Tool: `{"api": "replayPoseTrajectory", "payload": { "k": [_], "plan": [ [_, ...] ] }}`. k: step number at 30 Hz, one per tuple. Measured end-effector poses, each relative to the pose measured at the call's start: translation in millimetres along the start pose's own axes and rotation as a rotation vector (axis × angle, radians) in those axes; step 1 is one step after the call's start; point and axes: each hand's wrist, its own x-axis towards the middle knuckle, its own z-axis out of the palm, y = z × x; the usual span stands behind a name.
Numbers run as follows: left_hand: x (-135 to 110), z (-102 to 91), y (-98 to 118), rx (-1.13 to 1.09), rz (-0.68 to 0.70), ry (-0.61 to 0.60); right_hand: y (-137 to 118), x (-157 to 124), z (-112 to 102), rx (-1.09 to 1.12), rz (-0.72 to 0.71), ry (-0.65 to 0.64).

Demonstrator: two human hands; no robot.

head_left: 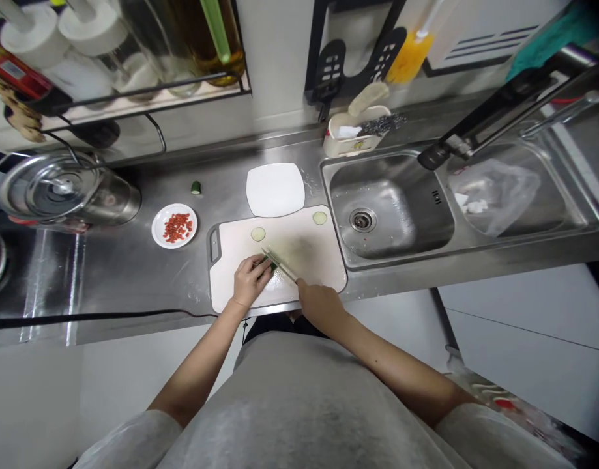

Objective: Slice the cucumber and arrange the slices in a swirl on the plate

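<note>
My left hand (249, 279) presses down on a green cucumber piece (271, 264) on the white cutting board (319, 260), fingers curled over it. In my right hand (319, 301) is a knife (279, 264), gripped by its handle, with the blade resting against the cucumber right beside my left fingertips. Two cut cucumber slices lie on the board, one (258, 234) near the top middle and one (319, 218) at the top right corner.
An empty white plate (274, 189) sits behind the board. A small dish of red pieces (175, 226) and a cucumber end (196, 188) lie to the left, near a steel pot (64, 190). A double sink (392, 208) is right of the board.
</note>
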Motion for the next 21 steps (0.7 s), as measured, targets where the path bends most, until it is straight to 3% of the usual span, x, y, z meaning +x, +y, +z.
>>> {"api": "replayPoseTrajectory", "payload": {
  "k": [12,21],
  "plan": [
    [0.7,-0.7,-2.7,0.002,0.026,0.0,4.9,2.7,-6.1,0.038,-0.031,-0.042],
    [2.8,2.1,-7.9,-0.034,0.138,0.102,5.8,12.2,-13.1,0.021,-0.089,-0.045]
  ]
}}
